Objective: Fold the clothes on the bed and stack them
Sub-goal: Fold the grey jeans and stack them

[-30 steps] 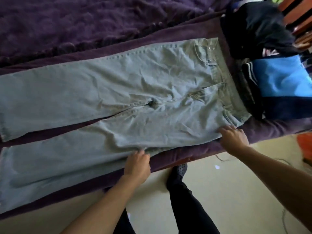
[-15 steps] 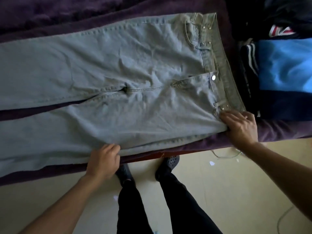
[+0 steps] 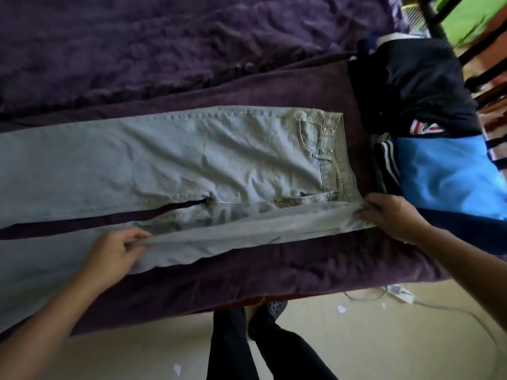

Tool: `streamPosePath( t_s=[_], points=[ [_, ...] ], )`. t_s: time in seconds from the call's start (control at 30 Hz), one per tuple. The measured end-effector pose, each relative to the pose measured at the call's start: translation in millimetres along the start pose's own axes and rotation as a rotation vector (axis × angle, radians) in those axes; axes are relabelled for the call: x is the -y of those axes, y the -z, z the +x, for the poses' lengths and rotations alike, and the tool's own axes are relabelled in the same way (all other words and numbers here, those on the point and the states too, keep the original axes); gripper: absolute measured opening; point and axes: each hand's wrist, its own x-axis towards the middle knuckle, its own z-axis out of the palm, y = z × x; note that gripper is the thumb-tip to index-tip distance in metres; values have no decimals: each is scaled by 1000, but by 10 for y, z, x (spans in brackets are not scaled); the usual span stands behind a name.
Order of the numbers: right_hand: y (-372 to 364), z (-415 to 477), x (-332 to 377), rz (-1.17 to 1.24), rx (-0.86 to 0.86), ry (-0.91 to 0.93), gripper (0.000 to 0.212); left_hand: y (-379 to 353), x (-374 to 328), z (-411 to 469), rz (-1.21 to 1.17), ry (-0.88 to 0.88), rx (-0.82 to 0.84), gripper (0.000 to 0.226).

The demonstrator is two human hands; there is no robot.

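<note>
- Left hand (image 3: pixel 109 249): fingers curled, pinching the near edge of the jeans (image 3: pixel 205 160) at thigh height, cloth raised off the bed (image 3: pixel 274 86).
- Right hand (image 3: pixel 389 215): fingers curled over the near corner of the waistband, gripping it, also lifted.
- Jeans front-up across the purple cover, waistband to the right, both legs running out of view at the left; near side rolled up and over toward the far side, apparently the start of a lengthwise fold.
- Pile (image 3: pixel 444 174) of other clothes just beside the waistband, close to the right hand.

Possible trouble:
- Crooked fold: only thigh and waist held, the long lower leg left lying, likely to drag and twist rather than land on the far leg.
- Mismatched waistband corners if one hand travels further than the other.
- Slipped pinch: heavy denim, a small bite of cloth on the left side.
- Disturbed pile, from the right arm swinging across so close to it.
- Trapped creases, since the seat is wrinkled already.

Counts:
- Hands: two, both holding cloth.
- Jeans: one pair, two legs.
- Pile: at least three garments showing (dark, blue, striped); exact number impossible to tell.
- Cable (image 3: pixel 397 293) on the floor: one.
</note>
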Motion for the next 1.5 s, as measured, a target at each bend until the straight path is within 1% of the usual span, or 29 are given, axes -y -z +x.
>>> streamPosePath(
  t_s=[0.07, 0.1, 0.17, 0.23, 0.3, 0.37, 0.47, 0.53, 0.57, 0.63, 0.7, 0.73, 0.8, 0.93, 1.0, 1.1, 1.17, 1.2, 1.23, 1.33, 1.43, 1.5],
  points=[
    [247, 314, 238, 37, -79, 35, 23, 300, -77, 385, -24, 7, -114, 10],
    [350, 487, 370, 23, -121, 44, 28, 430, -115, 603, -9, 4, -161, 7],
    [530, 855, 622, -30, -200, 49, 33, 621, -163, 1059, 31, -22, -207, 9],
    [645, 1237, 805, -110, -246, 39, 35, 722, -210, 1505, 86, -38, -213, 25],
    [710, 1609, 944, -208, -246, 9, 40, 779, -233, 1926, 180, -44, -219, 35],
    [732, 1956, 1041, -280, -235, -26, 44, 784, -265, 2325, 241, -36, -236, 33],
    [642, 2361, 1090, -397, -210, -115, 43, 670, -318, 2822, 291, -19, -269, 19],
    [490, 2504, 1092, -498, -231, -139, 43, 500, -307, 3036, 344, 8, -283, 16],
    [393, 2534, 1100, -517, -266, -105, 45, 383, -268, 3115, 380, -11, -287, 20],
    [156, 2507, 1153, -482, -311, 42, 50, 116, -176, 3189, 466, -52, -247, 34],
    [-119, 2406, 1213, -477, -235, 149, 57, -127, -71, 3188, 543, -42, -179, 48],
    [-256, 2361, 1223, -481, -181, 155, 61, -219, -26, 3175, 575, -39, -165, 52],
    [-473, 2336, 1212, -497, -91, 107, 65, -332, 57, 3158, 620, -53, -159, 58],
    [-592, 2511, 1245, -540, -1, 27, 63, -269, 74, 3189, 641, -49, -107, 62],
    [-542, 2561, 1285, -546, 38, 16, 65, -167, 26, 3087, 607, -46, -140, 64],
    [-419, 2527, 1430, -551, 89, -21, 65, -14, -11, 2670, 578, -37, -241, 65],
    [-359, 2437, 1620, -558, 66, -44, 63, 82, 40, 2286, 563, 4, -264, 64],
    [-351, 2371, 1738, -555, 44, -27, 62, 125, 109, 2085, 557, 35, -256, 63],
    [-366, 2292, 1861, -541, 25, 17, 62, 157, 203, 1885, 555, 62, -250, 62],
    [-565, 1993, 2307, -445, 0, 231, 57, 262, 620, 1287, 592, 162, -250, 62],
    [-851, 1682, 2851, -376, 42, 408, 53, 442, 1067, 785, 645, 357, -208, 65],
    [-1031, 1521, 3238, -343, 74, 495, 49, 577, 1347, 544, 645, 495, -144, 60]
  ],
)
